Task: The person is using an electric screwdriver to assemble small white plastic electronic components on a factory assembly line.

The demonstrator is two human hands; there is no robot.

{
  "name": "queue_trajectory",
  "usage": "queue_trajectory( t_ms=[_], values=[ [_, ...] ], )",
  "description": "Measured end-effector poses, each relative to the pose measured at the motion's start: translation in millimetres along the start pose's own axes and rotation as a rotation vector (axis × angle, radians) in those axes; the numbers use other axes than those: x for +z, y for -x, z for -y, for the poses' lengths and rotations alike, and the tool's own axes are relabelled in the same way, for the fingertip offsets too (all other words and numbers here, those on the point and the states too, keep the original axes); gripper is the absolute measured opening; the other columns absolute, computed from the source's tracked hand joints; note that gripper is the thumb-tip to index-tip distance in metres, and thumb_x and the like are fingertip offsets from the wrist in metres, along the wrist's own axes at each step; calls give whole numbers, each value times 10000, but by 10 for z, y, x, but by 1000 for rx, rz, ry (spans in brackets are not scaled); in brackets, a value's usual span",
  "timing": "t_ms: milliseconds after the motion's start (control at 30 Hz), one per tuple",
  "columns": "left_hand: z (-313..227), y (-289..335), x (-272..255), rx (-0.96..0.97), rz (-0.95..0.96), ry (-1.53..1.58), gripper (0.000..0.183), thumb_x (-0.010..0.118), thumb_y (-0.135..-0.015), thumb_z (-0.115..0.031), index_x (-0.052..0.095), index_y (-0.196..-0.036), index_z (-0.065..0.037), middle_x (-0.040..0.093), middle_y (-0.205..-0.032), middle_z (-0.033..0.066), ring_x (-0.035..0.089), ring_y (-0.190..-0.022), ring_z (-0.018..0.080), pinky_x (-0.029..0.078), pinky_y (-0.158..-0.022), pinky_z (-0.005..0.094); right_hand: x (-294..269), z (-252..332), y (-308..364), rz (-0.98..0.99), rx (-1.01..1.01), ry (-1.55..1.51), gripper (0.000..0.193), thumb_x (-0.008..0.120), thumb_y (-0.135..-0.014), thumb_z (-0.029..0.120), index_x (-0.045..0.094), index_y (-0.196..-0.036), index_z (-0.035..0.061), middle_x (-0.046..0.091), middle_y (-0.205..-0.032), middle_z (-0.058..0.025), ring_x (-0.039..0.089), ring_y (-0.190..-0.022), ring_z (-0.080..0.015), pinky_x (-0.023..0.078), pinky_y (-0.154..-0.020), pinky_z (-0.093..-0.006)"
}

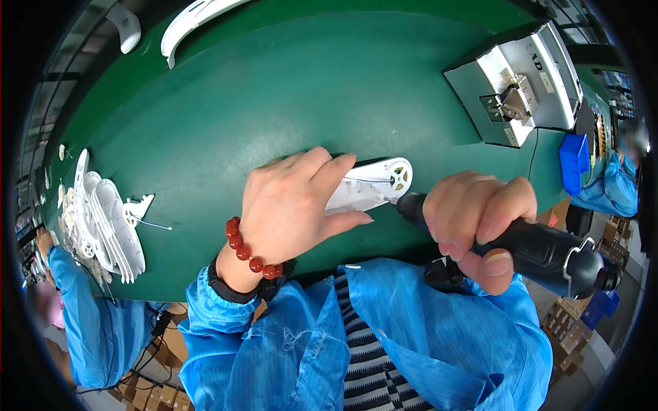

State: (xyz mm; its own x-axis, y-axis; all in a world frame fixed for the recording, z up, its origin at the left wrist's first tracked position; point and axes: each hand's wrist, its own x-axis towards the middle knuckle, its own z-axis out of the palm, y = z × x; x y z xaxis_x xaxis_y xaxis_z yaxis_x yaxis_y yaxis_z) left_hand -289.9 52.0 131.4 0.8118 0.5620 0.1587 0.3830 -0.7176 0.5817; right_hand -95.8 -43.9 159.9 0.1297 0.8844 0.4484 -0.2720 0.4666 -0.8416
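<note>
My left hand (291, 202), with a red bead bracelet at its wrist, is closed over a white plastic housing (363, 190) and presses it to the green table. The housing is long with a rounded right end, where a round speaker-like disc (400, 179) and a thin wire show. Its left part is hidden under my palm. My right hand (473, 219) grips a black electric screwdriver (541, 253), held lying nearly level. The tool's tip meets or nearly meets the housing's lower edge by the disc; contact cannot be made out.
Stacked white plastic shells (106, 226) lie on the left of the green table (295, 89). A silver metal box machine (521, 82) stands at the far right, by a blue bin (574, 163). White curved parts (195, 24) sit at the far edge. Co-workers in blue are at both sides.
</note>
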Motion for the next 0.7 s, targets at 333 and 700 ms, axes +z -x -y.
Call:
queue_trajectory(
  t_ms=[333,700],
  values=[
    [-81,-46,-114,-28,125,-51,625,816,-624,-386,624,-1121,-60,596,-838,69,637,-714,268,519,-627,346,-201,418,-109,-102,-122,-142,246,622,-889,264,447,-929,97,599,-664,-47,556,-514,-122,430,-496,-306],
    [-345,-1894,309,24,194,360,787,594,-862,-550,426,-1334,56,469,-1337,262,462,-1249,369,381,-1041,373,-2171,1048,-525,-771,443,626,390,700,-854,326,601,-1070,17,580,-789,-14,522,-527,-91,414,-481,-235]
  ],
)
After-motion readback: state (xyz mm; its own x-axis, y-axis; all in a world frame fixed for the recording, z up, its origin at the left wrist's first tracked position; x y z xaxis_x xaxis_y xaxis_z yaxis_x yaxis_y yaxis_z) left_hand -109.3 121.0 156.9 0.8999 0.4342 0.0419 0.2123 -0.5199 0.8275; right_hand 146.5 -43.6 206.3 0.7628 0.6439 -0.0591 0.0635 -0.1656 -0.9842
